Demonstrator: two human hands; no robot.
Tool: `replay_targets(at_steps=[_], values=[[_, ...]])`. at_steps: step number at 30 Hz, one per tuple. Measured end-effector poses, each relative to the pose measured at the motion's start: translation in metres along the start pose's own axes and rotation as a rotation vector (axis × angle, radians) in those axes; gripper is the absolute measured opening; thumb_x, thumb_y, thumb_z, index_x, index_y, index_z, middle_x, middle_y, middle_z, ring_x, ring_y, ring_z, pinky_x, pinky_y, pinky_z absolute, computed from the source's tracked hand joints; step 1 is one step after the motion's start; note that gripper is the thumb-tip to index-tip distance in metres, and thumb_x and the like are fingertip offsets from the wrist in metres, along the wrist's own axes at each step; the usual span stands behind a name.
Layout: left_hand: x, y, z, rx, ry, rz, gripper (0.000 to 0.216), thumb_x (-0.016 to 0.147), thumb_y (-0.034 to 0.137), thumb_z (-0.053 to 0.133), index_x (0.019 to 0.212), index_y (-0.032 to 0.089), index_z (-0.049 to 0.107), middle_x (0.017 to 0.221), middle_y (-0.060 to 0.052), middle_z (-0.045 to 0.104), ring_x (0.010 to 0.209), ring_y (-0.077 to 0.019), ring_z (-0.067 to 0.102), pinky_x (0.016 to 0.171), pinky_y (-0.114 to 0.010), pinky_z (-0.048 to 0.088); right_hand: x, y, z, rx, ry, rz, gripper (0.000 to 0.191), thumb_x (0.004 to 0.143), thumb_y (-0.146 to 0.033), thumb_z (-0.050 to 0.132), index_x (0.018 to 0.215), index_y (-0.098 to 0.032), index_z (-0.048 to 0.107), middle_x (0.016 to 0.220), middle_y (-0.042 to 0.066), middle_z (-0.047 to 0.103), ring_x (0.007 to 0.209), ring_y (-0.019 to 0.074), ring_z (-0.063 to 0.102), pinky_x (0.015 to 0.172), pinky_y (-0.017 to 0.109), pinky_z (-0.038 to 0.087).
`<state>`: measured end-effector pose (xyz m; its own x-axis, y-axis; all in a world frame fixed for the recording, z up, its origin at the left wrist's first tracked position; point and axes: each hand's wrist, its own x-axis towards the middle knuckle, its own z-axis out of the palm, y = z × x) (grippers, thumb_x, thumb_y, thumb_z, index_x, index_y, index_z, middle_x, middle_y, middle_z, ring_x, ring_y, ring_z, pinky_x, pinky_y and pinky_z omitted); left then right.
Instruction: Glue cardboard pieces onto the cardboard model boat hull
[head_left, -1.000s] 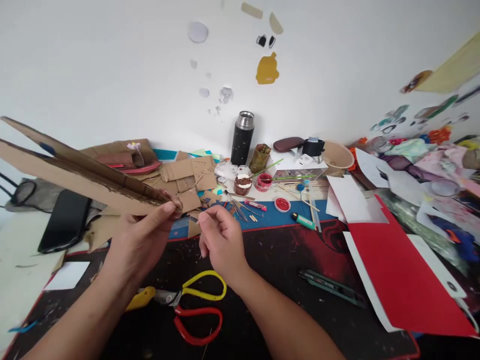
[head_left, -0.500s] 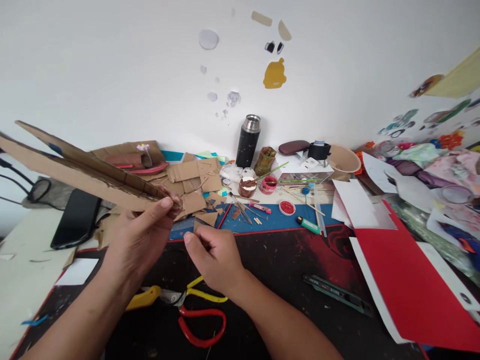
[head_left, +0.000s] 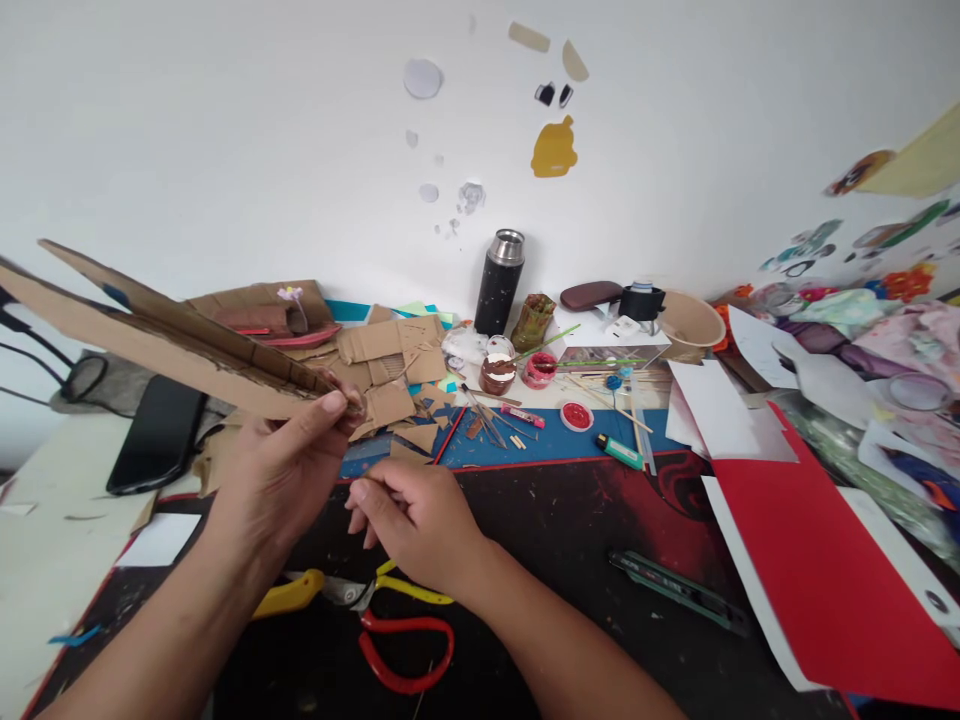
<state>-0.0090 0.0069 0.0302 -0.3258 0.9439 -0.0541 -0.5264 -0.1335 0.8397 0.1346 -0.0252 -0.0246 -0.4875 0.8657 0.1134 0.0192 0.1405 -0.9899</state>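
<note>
My left hand is closed on the near end of a long cardboard piece, pinching it between thumb and fingers. The piece has two tapering walls with a gap between them, and it slants up to the left; its tip reaches the picture's left edge. Just right of it, my right hand is curled with the thumb against the index finger; anything pinched there is hidden. Below the hands, red-handled scissors and a yellow-handled tool lie on the black mat, overlapping.
Cardboard scraps are heaped behind the hands. A black flask, a brown paint jar and a red paint jar stand near the wall. A utility knife and red paper lie right; a phone lies left.
My right hand has shifted slightly left and its lower fingers have loosened a little from a tighter curl. The left hand keeps its hold on the cardboard piece.
</note>
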Motion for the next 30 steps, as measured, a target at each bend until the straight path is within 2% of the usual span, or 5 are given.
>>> replay_targets(at_steps=[4,9,15,20,30], values=[[0.0000,0.0003,-0.0012,-0.001,-0.008,-0.004,0.036,0.047,0.027,0.113,0.062,0.018,0.081,0.076,0.002,0.075,0.077,-0.0098,0.068,0.077,-0.017,0.063,0.0009,0.0001,0.0016,-0.031,-0.052,0.012,0.019,0.109,-0.029,0.059,0.095,-0.023,0.071,0.089,0.001,0.081,0.067,0.0134,0.073,0.068,0.024,0.054],[-0.0001,-0.0002,-0.0024,-0.005,-0.015,-0.010,0.035,0.051,0.026,0.111,0.071,0.017,0.084,0.076,0.002,0.074,0.078,-0.0108,0.067,0.076,-0.019,0.062,0.0023,0.0014,0.0035,-0.051,-0.061,0.032,0.013,0.104,-0.022,0.066,0.099,-0.024,0.078,0.093,0.000,0.083,0.070,0.0134,0.076,0.068,0.023,0.054],[-0.0008,0.0006,-0.0007,-0.001,-0.022,0.013,0.033,0.051,0.025,0.111,0.069,0.019,0.083,0.078,0.001,0.075,0.078,-0.0113,0.065,0.076,-0.021,0.061,-0.0003,0.0011,0.0049,-0.140,-0.030,-0.052,0.011,0.100,-0.028,0.073,0.093,-0.025,0.081,0.072,-0.003,0.076,0.059,0.0128,0.065,0.061,0.023,0.046],[-0.0006,0.0002,-0.0017,0.002,-0.026,0.022,0.034,0.051,0.027,0.112,0.066,0.019,0.082,0.077,0.001,0.075,0.077,-0.0103,0.065,0.075,-0.019,0.060,-0.0028,-0.0025,0.0056,-0.222,0.027,-0.068,0.013,0.096,-0.029,0.071,0.088,-0.023,0.078,0.064,-0.004,0.068,0.053,0.0114,0.056,0.057,0.023,0.040],[-0.0002,0.0002,-0.0012,0.014,-0.036,0.036,0.030,0.053,0.026,0.110,0.061,0.020,0.081,0.078,0.000,0.075,0.077,-0.0117,0.066,0.073,-0.021,0.060,-0.0036,-0.0030,0.0051,-0.248,0.003,-0.031,0.017,0.098,-0.035,0.069,0.088,-0.024,0.077,0.058,-0.006,0.060,0.053,0.0124,0.053,0.056,0.024,0.037]])
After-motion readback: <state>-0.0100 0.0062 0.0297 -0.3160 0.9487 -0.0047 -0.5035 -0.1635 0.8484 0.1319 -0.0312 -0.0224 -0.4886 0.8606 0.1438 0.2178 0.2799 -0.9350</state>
